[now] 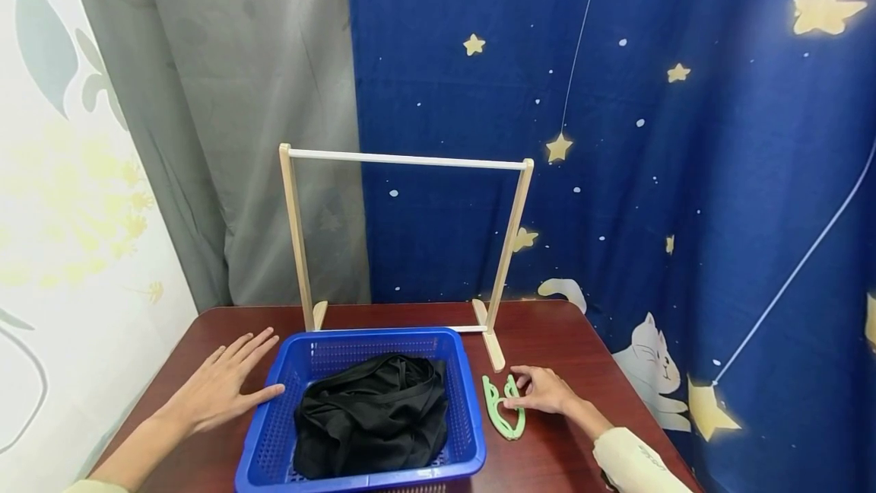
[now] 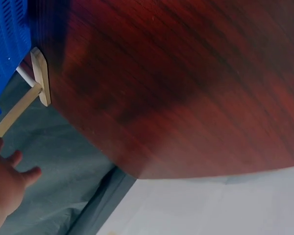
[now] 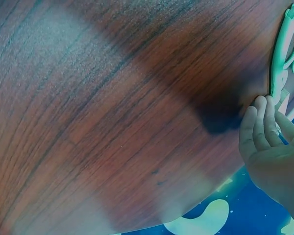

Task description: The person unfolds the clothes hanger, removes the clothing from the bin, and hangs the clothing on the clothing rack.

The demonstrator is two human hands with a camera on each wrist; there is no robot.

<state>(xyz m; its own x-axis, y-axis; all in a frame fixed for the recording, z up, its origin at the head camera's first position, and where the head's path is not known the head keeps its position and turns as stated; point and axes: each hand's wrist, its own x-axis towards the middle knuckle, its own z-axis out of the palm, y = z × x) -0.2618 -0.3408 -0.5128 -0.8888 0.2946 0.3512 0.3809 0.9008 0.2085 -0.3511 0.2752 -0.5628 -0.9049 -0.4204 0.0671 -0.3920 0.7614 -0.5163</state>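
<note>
A green folding clothes hanger [image 1: 505,426], folded up, lies on the table right of the blue basket. My right hand [image 1: 544,390] pinches one side of it, thumb over the inner part and fingers along the outer edge; the right wrist view shows the fingers [image 3: 258,129] at the end of the hanger [image 3: 280,58]. On the left, my left hand [image 1: 222,386] is spread flat, its thumb reaching over the rim of the blue plastic basket [image 1: 472,421]. Inside the basket lies a crumpled black garment [image 1: 372,417]. The left wrist view catches only part of the left hand [image 2: 7,183].
Behind the basket stands a wooden rack [image 1: 509,238] with a white top bar [image 1: 411,160] and wooden feet. All of this is on a dark red table [image 1: 547,326]. Grey [image 1: 260,97] and blue starry curtains [image 1: 438,97] hang behind the table.
</note>
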